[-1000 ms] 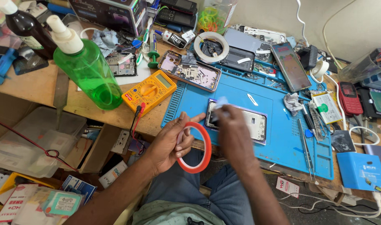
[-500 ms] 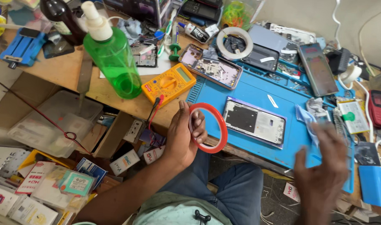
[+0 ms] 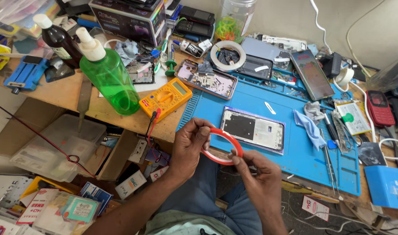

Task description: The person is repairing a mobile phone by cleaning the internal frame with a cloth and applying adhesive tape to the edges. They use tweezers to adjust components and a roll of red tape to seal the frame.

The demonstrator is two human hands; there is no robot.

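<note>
My left hand point(image 3: 189, 146) holds a thin red ring of adhesive tape point(image 3: 227, 140) by its left side, over the front edge of the blue work mat point(image 3: 295, 152). My right hand point(image 3: 258, 176) sits just below and right of the ring, its fingertips pinching at the ring's lower right edge. Just behind the ring an opened phone frame point(image 3: 252, 129) lies flat on the mat, inner side up.
An orange multimeter point(image 3: 166, 99) and a green spray bottle point(image 3: 108, 75) stand at the left. A second open phone body point(image 3: 203, 78), a white tape roll point(image 3: 227, 55), a dark phone point(image 3: 312, 74), tweezers and screwdrivers point(image 3: 329, 150) crowd the bench. Cardboard boxes point(image 3: 55, 146) sit below left.
My right hand came back from the lower right and now touches the tape ring. The ring has dropped slightly toward me, and the camera view shifted.
</note>
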